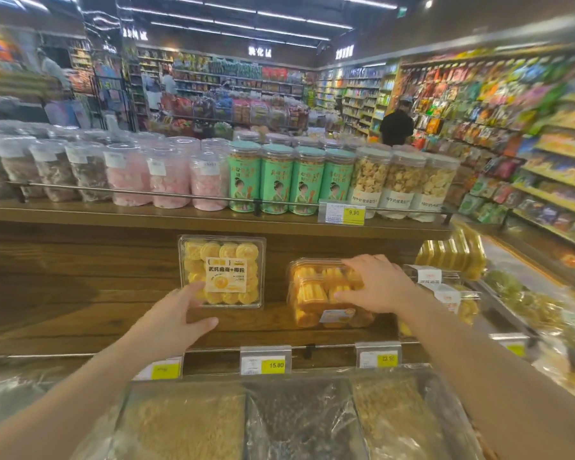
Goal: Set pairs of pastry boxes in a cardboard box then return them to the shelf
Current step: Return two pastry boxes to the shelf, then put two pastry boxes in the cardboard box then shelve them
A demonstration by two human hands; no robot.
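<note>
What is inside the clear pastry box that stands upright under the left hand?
The clear pastry box holds rows of round yellow cookies. A white and yellow label covers the middle ones, and the left hand hides the lower left corner.

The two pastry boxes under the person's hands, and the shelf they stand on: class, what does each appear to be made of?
Left pastry box: clear, glossy plastic, apparently; biscuits show through, paper label on front. Right pastry box: likewise clear plastic, with glare. Shelf: brown with visible grain, so wood or wood-look laminate.
</note>
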